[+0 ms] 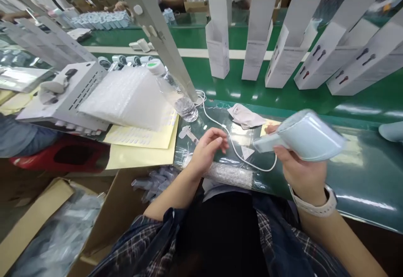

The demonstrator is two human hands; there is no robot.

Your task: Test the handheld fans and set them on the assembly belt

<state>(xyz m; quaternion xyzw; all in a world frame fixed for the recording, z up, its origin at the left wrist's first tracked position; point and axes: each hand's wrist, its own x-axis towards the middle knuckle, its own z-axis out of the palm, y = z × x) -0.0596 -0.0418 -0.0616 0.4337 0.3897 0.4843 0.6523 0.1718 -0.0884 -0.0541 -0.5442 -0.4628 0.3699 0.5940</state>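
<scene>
My right hand [300, 172] is closed around a light blue handheld appliance [311, 136] with a slim handle and a wide, glossy head. Its handle points left, and the head is slightly blurred. My left hand [209, 149] hovers over the bench with loosely bent fingers and nothing in them. Under my left wrist lies a roll of bubble wrap [233, 175] along the bench's front edge. Between the hands a white cable [233, 140] curves across the surface, beside a small white triangular piece [247, 152]. A crumpled pale cloth [245, 116] rests behind them.
Several tall white open boxes [256, 54] stand on the green conveyor [234, 90]. To the left are a plastic bottle [178, 96], white foam sheets [126, 96], yellow label sheets [141, 151] and a slanted metal post [160, 33]. Below sits a carton [103, 222] with clear plastic bags.
</scene>
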